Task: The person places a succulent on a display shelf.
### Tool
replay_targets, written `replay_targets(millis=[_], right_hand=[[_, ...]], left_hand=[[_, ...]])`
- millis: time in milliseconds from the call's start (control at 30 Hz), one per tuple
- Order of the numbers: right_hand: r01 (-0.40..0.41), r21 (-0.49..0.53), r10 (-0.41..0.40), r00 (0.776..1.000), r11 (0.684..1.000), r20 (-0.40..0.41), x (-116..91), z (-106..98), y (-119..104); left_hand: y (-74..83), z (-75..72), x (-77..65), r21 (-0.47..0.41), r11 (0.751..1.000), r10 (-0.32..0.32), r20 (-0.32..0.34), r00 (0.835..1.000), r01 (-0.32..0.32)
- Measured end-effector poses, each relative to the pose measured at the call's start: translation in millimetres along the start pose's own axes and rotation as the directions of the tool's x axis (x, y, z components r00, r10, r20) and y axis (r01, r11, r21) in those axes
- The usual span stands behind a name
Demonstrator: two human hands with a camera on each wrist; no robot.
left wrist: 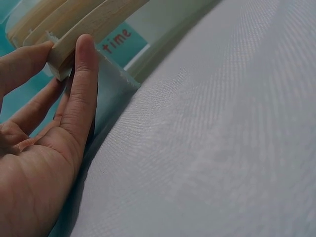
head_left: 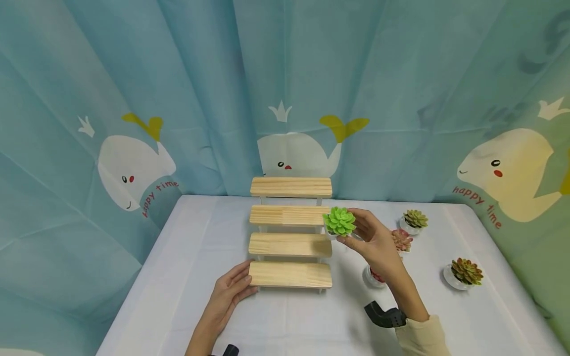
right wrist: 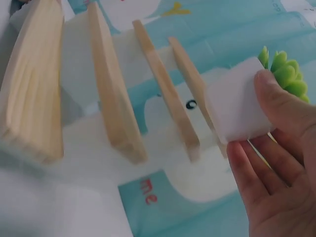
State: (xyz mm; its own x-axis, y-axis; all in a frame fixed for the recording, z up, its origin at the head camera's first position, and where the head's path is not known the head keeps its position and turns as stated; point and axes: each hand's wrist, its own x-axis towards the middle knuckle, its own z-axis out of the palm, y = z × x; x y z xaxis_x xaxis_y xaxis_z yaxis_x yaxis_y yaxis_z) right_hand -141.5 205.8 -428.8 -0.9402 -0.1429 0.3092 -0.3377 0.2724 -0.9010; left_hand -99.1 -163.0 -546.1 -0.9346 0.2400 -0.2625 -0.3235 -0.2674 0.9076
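My right hand (head_left: 378, 242) pinches the white square pot of a bright green succulent (head_left: 340, 221) between thumb and fingers. In the right wrist view the pot (right wrist: 237, 101) is tipped, its flat white side toward the camera. The plant is held in the air by the right end of a four-step wooden display stand (head_left: 290, 244), near its second board from the top. At the stand's lower left, my left hand (head_left: 228, 295) grips the end of the lowest board (left wrist: 94, 24), thumb on one face and fingers on the other. All the boards carry nothing.
On the white-covered table (head_left: 169, 296), several potted succulents stand to the right: a green one (head_left: 415, 221), a pink one (head_left: 402, 240), a reddish-brown one (head_left: 465, 273), and a red one in a white pot (head_left: 374, 278) partly behind my right forearm. A blue whale-print curtain (head_left: 200, 99) hangs behind.
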Motion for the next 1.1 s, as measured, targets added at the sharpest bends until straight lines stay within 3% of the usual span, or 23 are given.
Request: replay_targets(millis=[367,600,867,1100], right_hand=[[-0.042,0.083,0.042,0.999,0.996,-0.001,40,31,-20],[-0.007,0.157,0.007,1.000,0.988,0.003,63,49,-32],[0.023,0.175,-0.023,1.000,0.984,-0.003,86,68,-46],[0.025,0.181,-0.026,1.000,0.983,0.000,104,85,-50]], left_hand=[[-0.3,0.2,0.7,0.025,1.000,0.007,-0.014,1.000,-0.007],[-1.1,-0.7,0.7,0.028,0.999,0.019,-0.005,1.000,-0.018],[1.1,-0.6,-0.7,0.023,1.000,-0.001,0.034,0.999,0.000],[-0.3,-0.5,0.6,0.023,1.000,-0.009,-0.017,1.000,0.010]])
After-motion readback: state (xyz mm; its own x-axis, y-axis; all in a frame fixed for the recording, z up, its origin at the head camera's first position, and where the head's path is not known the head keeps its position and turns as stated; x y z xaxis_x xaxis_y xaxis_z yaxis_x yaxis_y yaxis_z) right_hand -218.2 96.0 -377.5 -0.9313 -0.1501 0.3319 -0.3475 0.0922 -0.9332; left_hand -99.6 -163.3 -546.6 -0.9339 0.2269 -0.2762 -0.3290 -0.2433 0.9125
